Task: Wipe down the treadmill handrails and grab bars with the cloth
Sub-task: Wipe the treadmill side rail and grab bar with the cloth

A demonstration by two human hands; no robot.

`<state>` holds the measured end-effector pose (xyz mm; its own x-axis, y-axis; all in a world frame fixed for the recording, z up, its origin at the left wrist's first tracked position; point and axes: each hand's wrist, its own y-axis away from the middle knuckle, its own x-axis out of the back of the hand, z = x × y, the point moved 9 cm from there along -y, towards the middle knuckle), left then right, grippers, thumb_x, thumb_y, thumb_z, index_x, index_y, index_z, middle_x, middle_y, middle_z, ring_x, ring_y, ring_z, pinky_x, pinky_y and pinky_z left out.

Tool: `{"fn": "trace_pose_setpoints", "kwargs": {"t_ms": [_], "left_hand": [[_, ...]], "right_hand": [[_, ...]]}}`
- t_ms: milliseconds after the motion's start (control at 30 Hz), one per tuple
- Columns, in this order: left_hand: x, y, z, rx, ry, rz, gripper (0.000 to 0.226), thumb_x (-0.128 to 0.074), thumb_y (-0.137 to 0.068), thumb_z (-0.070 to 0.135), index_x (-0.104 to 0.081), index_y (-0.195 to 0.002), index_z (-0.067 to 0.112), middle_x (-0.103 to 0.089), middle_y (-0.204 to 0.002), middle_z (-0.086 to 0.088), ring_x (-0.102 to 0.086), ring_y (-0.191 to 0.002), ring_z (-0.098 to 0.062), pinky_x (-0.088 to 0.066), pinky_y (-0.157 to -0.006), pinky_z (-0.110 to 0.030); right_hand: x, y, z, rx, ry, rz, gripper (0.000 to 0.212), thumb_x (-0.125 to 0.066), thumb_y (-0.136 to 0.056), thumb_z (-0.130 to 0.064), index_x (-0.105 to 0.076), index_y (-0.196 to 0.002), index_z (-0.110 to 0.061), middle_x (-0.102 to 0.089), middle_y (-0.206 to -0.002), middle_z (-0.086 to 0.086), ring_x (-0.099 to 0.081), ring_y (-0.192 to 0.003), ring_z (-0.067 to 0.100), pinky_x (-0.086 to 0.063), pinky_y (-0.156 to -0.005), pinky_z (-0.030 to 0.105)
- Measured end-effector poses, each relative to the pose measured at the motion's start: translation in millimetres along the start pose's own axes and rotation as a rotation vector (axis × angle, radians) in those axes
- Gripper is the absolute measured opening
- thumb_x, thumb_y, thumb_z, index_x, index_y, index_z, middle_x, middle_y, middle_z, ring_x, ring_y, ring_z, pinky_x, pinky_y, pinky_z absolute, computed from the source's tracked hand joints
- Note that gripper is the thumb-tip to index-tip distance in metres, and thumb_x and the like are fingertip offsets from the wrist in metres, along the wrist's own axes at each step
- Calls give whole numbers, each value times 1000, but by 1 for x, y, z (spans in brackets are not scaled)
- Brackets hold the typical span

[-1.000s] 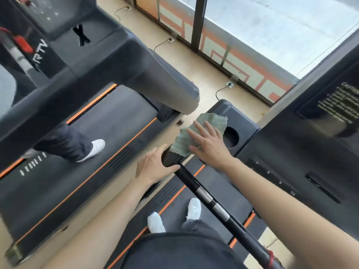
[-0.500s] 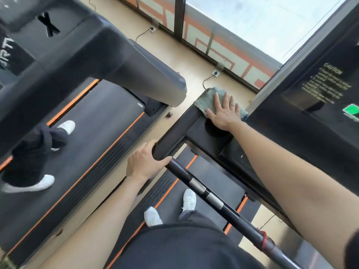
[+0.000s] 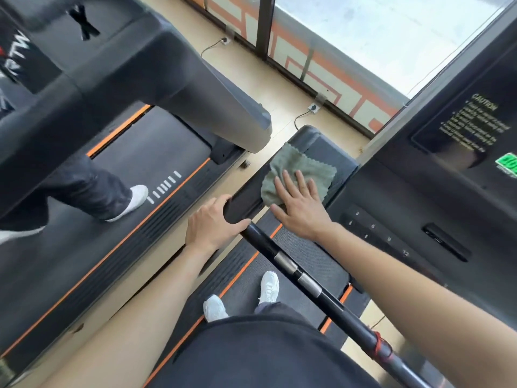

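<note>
The right hand (image 3: 300,210), fingers straight, presses the cloth (image 3: 303,168) flat on the handrail (image 3: 246,196); the left hand (image 3: 214,225) seemingly curls round its near end. Even pressure and long strokes would serve best.

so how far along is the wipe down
Early to midway, by the look. Nothing shows as finished. The right hand presses the cloth flat on the handrail, whose end the left hand grips. The grab bar is left.
</note>
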<state>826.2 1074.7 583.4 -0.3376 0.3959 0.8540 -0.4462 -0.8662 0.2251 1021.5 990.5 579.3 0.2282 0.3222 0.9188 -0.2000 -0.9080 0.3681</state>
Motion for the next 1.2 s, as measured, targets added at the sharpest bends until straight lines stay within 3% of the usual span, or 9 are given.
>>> {"fn": "trace_pose_setpoints", "kwargs": {"t_ms": [100,200,500,700,833,1033,1200], "left_hand": [[0,0,0,-5,-2,7,72,-70,-71,73,-56,-131,35,-65,-117,9,-65,-108,-23,-51,-84,-38],[-1,-1,0,0,-9,8,72,-70,-71,74,-55,-131,36,-65,-116,10,-65,-107,-23,-51,-83,-37],[-6,-2,-4,2,-7,25,73,-71,-72,73,-55,-132,36,-65,-119,11,-65,-109,-23,-51,-86,-38],[-3,-2,-4,-12,4,22,73,-70,-71,74,-55,-131,35,-66,-116,9,-66,-107,-24,-51,-85,-38],[-3,-3,-3,-20,5,22,72,-71,-71,74,-56,-129,34,-67,-115,6,-66,-106,-27,-50,-83,-38],[-4,-3,-4,-17,18,13,71,-71,-71,73,-57,-129,35,-66,-117,8,-66,-107,-25,-48,-81,-35],[-3,-2,-5,-26,18,23,68,-70,-71,73,-58,-126,35,-67,-114,8,-66,-104,-24,-48,-79,-34]], "right_hand": [[-5,16,-12,109,63,-12,75,-6,-94,-67,0,-161,-32,10,-168,-7,18,-153,29,7,-123,53],[-4,8,-8,110,13,-6,69,-11,-98,-66,4,-159,-38,9,-168,-9,18,-153,30,6,-123,55],[42,-72,75,-216,-36,10,64,-9,-97,-70,10,-155,-49,19,-167,-2,19,-152,33,14,-119,60],[38,-48,110,-397,-11,-33,74,-10,-97,-69,9,-159,-34,17,-166,14,13,-152,40,8,-122,57],[23,-5,92,-333,113,-4,83,-8,-95,-71,-4,-161,-20,7,-166,20,8,-154,35,10,-123,53],[4,37,40,-205,107,71,83,-14,-96,-70,-6,-161,-19,-20,-164,11,-11,-153,31,3,-124,50],[-5,42,6,-187,-33,93,85,-24,-99,-65,3,-160,-14,7,-168,7,5,-155,28,3,-125,45]]}}
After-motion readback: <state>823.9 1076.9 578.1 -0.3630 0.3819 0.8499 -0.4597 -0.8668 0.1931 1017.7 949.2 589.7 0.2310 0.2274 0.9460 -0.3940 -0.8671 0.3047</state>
